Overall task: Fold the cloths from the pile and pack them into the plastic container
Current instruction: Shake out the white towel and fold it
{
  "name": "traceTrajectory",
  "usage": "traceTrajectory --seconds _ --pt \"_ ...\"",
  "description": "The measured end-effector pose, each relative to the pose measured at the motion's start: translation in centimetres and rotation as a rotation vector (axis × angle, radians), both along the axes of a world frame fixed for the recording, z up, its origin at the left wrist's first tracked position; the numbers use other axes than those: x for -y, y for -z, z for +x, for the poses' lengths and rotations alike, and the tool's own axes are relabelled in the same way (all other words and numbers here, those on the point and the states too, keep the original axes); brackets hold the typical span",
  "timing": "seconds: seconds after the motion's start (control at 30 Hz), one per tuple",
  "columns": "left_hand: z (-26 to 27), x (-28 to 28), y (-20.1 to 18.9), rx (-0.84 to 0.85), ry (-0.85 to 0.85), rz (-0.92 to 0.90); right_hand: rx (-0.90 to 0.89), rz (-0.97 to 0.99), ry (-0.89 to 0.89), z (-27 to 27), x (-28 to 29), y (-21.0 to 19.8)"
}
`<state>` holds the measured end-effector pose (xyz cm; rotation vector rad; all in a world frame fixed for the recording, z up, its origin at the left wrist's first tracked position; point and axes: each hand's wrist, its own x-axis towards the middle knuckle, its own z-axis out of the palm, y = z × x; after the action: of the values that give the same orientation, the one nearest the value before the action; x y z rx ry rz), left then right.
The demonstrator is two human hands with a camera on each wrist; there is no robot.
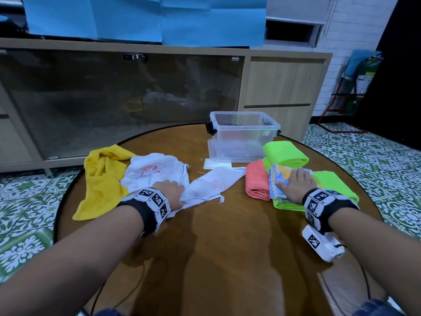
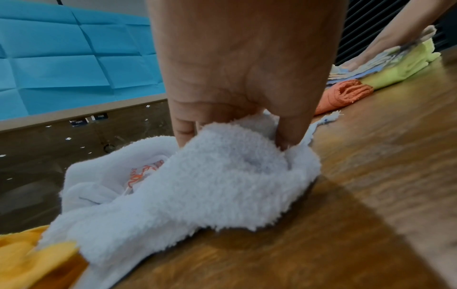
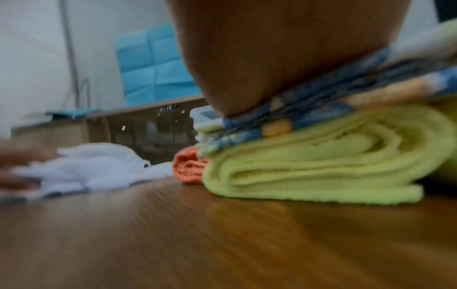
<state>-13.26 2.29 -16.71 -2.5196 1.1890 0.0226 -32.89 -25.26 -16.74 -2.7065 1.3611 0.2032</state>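
L hand (image 1: 169, 190) has fingers curled into the white cloth (image 1: 211, 183), pinching a bunch of terry near the table's (image 1: 227, 247) front-left; R hand (image 1: 293, 183) lies flat, fingers straight, pressing the patterned cloth (image 1: 276, 179) onto the green cloth (image 1: 332, 181), w/ the pink cloth (image 1: 256, 182) just beside. The box (image 1: 243, 135) sits at the far edge, open; looks empty, so packing not begun yet, I'd judge. Risks: the white cloth seems to be two pieces tangled, or one long one, can't tell, so a pull by L could drag the second white heap (image 1: 155, 172) and the yellow cloth (image 1: 102, 181) along, or snag the frayed corner. The grab is a wad, not an edge, so a fold from it prob comes out crooked. If R lifts carelessly the patterned cloth could slide off the green stack, since it overhangs toward the pink one. Views: head cam alone gives the whole layout, box, a rolled green cloth (image 1: 286, 152) nr it, and a thin white sheet (image 1: 217, 164) in front of the box. L wrist cam shows what head can't: thumb (image 2: 291, 133) and fingers (image 2: 183, 129) dug into the pile w/ cloth bulging between. R wrist cam, blurred, shows the green cloth's folded layers (image 3: 309, 166) edge-on and the palm bearing down on top.
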Motion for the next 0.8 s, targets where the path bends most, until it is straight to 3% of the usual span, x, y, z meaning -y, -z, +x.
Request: traceTrajectory --seconds 0.1,0.23,0.33,0.4,0.5,0.63,0.8 --pt "-0.3 -0.2 -1.1 -0.054 0.004 -0.016 -0.039 0.016 0.007 0.0 0.3 0.1" --pt "-0.8 -0.4 -4.2 -0.192 0.0 -0.206 -0.098 -0.086 -0.004 0.5 -0.9 -1.9" --pt "-1.2 -0.2 -5.6 -0.371 0.017 -0.445 0.1 -0.235 -0.29 2.4 -4.5 -5.1" --pt "-1.5 0.1 -5.8 -0.495 0.052 -0.588 0.311 -0.081 -0.557 4.4 -8.0 -6.7" --pt "-1.9 -0.1 -6.3 -0.608 0.097 -0.743 0.302 0.225 -0.727 7.4 -13.4 -7.3" --pt "-1.3 -1.0 -6.9 -0.597 0.122 -0.819 0.276 0.177 -0.74 9.5 -15.8 -6.8" --pt "1.7 -2.9 -5.7 -0.521 0.055 -0.712 0.335 0.275 -0.669 8.5 -12.1 -7.2"
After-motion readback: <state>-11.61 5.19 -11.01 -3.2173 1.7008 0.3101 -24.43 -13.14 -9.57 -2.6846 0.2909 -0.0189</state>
